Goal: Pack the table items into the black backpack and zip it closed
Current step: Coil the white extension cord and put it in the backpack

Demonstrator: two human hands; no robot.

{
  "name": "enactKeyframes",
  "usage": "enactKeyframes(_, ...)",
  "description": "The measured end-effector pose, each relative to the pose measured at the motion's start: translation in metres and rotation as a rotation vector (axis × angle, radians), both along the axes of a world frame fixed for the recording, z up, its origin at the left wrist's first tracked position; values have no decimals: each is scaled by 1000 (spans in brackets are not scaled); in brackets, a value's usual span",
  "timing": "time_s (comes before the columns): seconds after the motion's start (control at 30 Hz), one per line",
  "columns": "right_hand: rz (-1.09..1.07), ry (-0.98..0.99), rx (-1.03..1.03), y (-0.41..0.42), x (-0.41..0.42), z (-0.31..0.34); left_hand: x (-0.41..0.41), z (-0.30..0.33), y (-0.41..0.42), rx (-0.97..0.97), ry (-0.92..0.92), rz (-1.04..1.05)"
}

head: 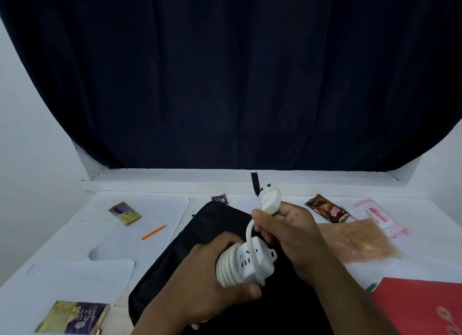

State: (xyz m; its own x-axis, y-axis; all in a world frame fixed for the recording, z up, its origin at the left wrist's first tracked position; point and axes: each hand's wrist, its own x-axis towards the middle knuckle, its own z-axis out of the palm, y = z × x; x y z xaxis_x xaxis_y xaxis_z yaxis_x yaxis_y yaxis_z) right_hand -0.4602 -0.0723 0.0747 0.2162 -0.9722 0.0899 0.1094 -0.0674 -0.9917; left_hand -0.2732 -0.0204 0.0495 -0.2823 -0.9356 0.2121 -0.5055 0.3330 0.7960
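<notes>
Dark blue curtain [225,72] fills the background above a white table [62,234]. Over the black backpack [175,254], which lies flat at the table's centre with its near end cut off by the frame edge, both hands work on a white power strip [252,259]. The left hand [200,282] grips the strip's cord-wrapped end, fingers curled round it and hiding part of the coils. The right hand [290,237] pinches the cord below the plug [268,199], held up above the strip. Whether the backpack's zip is open cannot be made out. Right of the hands lie a clear plastic bag [362,242], a brown snack packet [327,208], a pink tissue pack [377,214] and a red folder [412,307], partly cropped. To the left sit an orange pencil [153,232], paper sheets [140,209] and two purple-yellow cake packets [125,213] [75,317]; a third [220,199] peeks out behind the backpack.
</notes>
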Motion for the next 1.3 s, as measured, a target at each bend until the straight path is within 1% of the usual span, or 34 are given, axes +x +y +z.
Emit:
enactKeyframes(0.1, -61, -22, 109, 0, 8, -8, 0, -2, -2, 18, -14, 44)
enactKeyframes(0.23, -36, -95, 223, -1, 14, -17, 3, -6, -3, 24, 38, 75)
enactKeyframes(0.4, 131, -295, 295, -2, 13, -25, 8, -9, -2, 41, 222, 79)
enactKeyframes(0.5, 128, -371, 327, -4, 14, -33, 6, -9, -2, 35, 318, 57)
enactKeyframes(0.6, 109, -454, 271, -2, 15, -41, 6, -9, 0, 28, 414, 67)
enactKeyframes(0.63, 114, -443, 230, 1, 14, -42, 6, -9, 0, 35, 432, 68)
enactKeyframes(0.67, 114, -382, 178, 4, 13, -41, 5, -9, 0, 46, 447, 69)
enactKeyframes(0.77, 61, -62, -41, 7, 8, -42, 5, -11, -1, 103, 509, 89)
enactKeyframes(0.83, 76, 40, -137, 8, 4, -41, 5, -11, 0, 139, 546, 104)
enactKeyframes(0.93, 145, 118, -173, 7, 5, -45, 6, -11, -1, 155, 518, 103)
enactKeyframes(1.03, 150, 107, -169, 8, 7, -50, 4, -12, -1, 179, 497, 95)
enactKeyframes(1.1, 163, 135, -186, 7, 3, -50, 2, -11, -1, 187, 479, 97)
enactKeyframes(1.2, 186, 232, -241, 3, -5, -51, 1, -11, -3, 192, 447, 80)
enactKeyframes(1.3, 141, 351, -338, 3, -14, -53, -4, -15, -6, 255, 489, 83)
